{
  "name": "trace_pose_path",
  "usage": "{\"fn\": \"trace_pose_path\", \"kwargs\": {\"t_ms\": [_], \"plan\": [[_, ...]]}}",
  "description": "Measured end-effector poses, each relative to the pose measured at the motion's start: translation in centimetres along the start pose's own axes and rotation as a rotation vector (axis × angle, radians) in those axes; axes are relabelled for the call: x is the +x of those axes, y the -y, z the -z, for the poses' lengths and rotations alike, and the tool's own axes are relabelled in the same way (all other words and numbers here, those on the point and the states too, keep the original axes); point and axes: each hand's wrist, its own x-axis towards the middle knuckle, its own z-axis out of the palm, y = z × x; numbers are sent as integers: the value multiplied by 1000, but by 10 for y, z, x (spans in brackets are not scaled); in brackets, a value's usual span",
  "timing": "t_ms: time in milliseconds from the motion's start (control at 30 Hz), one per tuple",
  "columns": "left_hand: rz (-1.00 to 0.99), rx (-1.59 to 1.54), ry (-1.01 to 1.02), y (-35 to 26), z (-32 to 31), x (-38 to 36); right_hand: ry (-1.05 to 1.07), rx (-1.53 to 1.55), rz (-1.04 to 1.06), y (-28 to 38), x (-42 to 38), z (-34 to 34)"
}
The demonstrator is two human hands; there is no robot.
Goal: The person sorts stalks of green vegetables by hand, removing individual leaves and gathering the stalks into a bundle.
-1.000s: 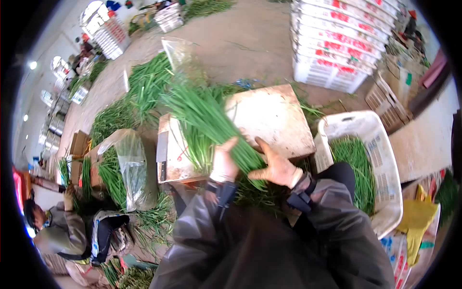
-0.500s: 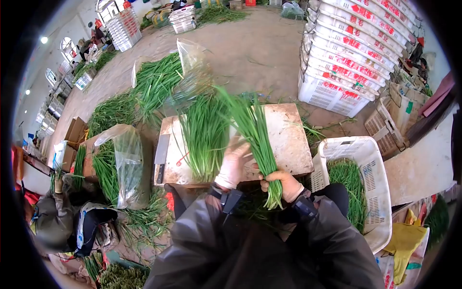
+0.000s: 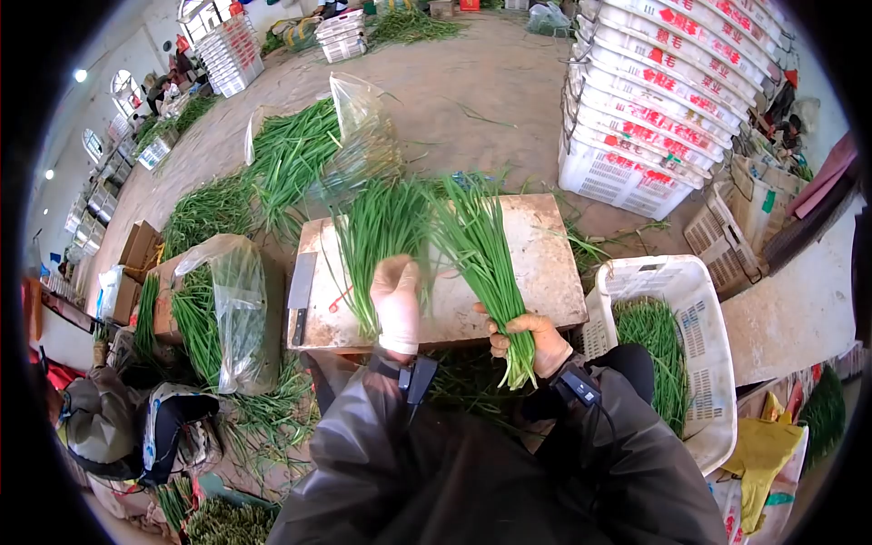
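My right hand grips a bunch of long green chives near its cut end, holding it tilted up over the worn board. In a pale glove, my left hand rests on a second pile of chives that lies on the board's left half. A cleaver lies flat at the board's left edge.
A white crate with chives stands at the right. Stacked white crates rise behind. A bagged box of chives and loose heaps lie left. Another person crouches at the lower left.
The big bundle was split: my right hand lifted one bunch off to the right, and my left hand moved left onto the pile left on the board.
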Motion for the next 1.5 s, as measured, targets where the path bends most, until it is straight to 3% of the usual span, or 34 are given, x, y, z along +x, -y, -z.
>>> {"fn": "trace_pose_path", "kwargs": {"t_ms": [33,100,167,267,400,500,533,733,833,867,967,1000,1100,1200,1333,1500], "plan": [[38,59,47,-5,3,-4,6,1,1,0,0,1],[292,184,218,-10,-3,-17,0,-6,9,0,1,2],[669,314,596,-21,-8,-27,-24,-20,19,0,2,4],[749,420,939,-20,-8,-36,-18,-15,31,0,4,7],[724,274,1013,-17,-3,-38,-37,-60,16,1,1,4],[562,70,862,1,-2,-47,-6,-121,-20,-6,2,2],[684,-313,873,17,-2,-43,3,-140,-47,-10,2,1],[652,-482,507,1,-11,-62,-6,-359,-252,-23,1,-19],[599,-571,395,18,-7,-63,-140,-521,-176,-23,2,-30],[577,-568,368,31,-4,-59,-133,-816,148,-34,14,-7],[554,-570,295,41,-3,-57,-334,-1388,353,-36,12,-4],[542,-575,278,41,-5,-57,-375,-1532,195,-32,11,-4],[553,-609,283,36,-8,-56,-358,-1580,448,-38,15,3],[559,-698,353,33,-8,-53,-250,-1373,310,-29,15,1],[658,-776,482,35,-3,-48,-100,-1335,276,-26,17,15],[563,-739,423,30,-11,-49,-216,-1457,294,-11,15,10]]}}
